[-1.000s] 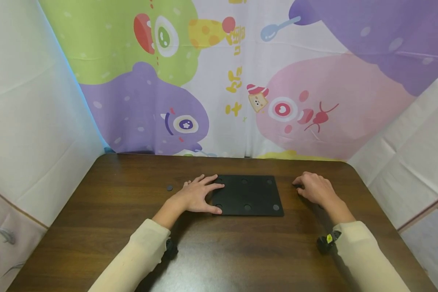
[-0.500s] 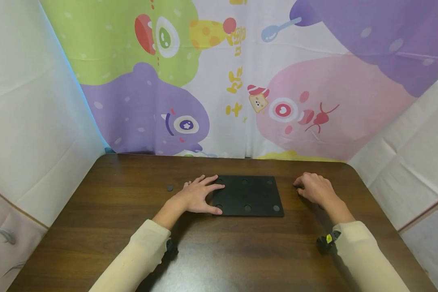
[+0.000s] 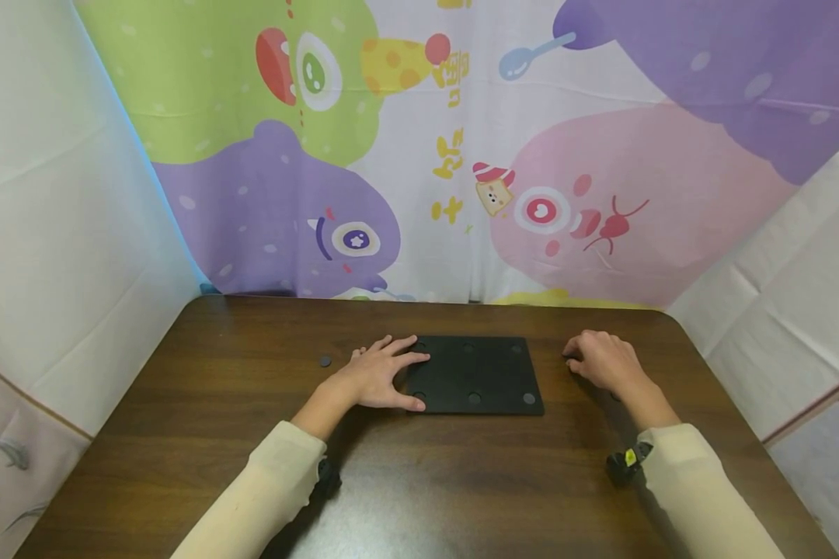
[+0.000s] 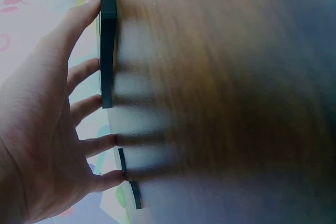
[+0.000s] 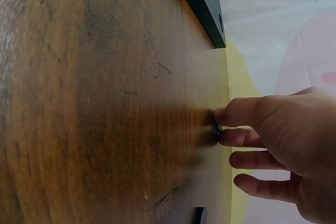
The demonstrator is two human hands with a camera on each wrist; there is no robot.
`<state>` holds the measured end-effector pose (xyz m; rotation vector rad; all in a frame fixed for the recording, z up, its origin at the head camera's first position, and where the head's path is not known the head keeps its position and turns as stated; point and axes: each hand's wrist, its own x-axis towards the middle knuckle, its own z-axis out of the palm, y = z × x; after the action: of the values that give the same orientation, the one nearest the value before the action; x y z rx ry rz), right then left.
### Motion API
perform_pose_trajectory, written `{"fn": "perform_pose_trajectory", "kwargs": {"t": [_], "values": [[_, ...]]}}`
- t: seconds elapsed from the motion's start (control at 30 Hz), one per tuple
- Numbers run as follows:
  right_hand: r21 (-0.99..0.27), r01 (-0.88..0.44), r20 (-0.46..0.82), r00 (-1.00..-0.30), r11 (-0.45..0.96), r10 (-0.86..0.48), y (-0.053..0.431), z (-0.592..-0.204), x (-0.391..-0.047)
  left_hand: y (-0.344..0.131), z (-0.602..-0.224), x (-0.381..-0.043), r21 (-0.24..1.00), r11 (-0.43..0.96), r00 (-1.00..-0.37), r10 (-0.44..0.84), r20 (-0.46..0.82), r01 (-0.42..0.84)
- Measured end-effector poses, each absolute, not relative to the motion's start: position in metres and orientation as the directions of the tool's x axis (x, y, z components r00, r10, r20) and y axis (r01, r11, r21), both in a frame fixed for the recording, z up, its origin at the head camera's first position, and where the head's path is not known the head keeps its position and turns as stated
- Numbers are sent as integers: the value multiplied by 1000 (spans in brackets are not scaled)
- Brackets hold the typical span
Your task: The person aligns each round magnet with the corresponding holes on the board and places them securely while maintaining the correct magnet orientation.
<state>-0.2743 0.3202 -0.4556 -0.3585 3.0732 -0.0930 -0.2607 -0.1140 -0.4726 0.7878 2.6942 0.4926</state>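
Observation:
A thin black rectangular board [image 3: 492, 373] with several round recesses lies on the table. A greyish disc [image 3: 529, 398] shows at its near right recess. My left hand [image 3: 377, 376] is spread over the board's left end, its thumb and some fingertips on the board. In the left wrist view, the other fingertips reach past the board's edge [image 4: 107, 51] to the table. To the right of the board, my right hand [image 3: 604, 361] pinches a small dark disc [image 5: 217, 125] between thumb and index finger at the tabletop, its other fingers loosely bent.
A loose dark disc [image 3: 325, 361] lies left of my left hand. Another dark disc [image 5: 200, 215] sits near my right hand in the right wrist view. A printed curtain [image 3: 433, 256] hangs behind the brown wooden table [image 3: 447, 481], with white cloth at both sides.
My right fingertips have shifted very slightly at the same spot. The left hand and the board have stayed in place.

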Motion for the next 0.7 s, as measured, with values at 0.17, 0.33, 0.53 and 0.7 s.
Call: {"fn": "perform_pose_trajectory", "kwargs": {"t": [0.17,0.33,0.53,0.7], "values": [[-58,-244,-17,-969,968,-245,326,-466,-280,-117,-487,-269,431,776,-810,566,-154,460],[-58,-251,-16,-967,966,-252,327,-468,-280,-118,-503,-279,452,772,-811,563,-158,448],[-67,-246,-29,-968,967,-248,323,-460,-276,-118,-503,-279,462,767,-813,562,-152,444],[-69,-248,-24,-968,966,-250,324,-460,-277,-119,-503,-279,465,765,-814,563,-144,446]]}}
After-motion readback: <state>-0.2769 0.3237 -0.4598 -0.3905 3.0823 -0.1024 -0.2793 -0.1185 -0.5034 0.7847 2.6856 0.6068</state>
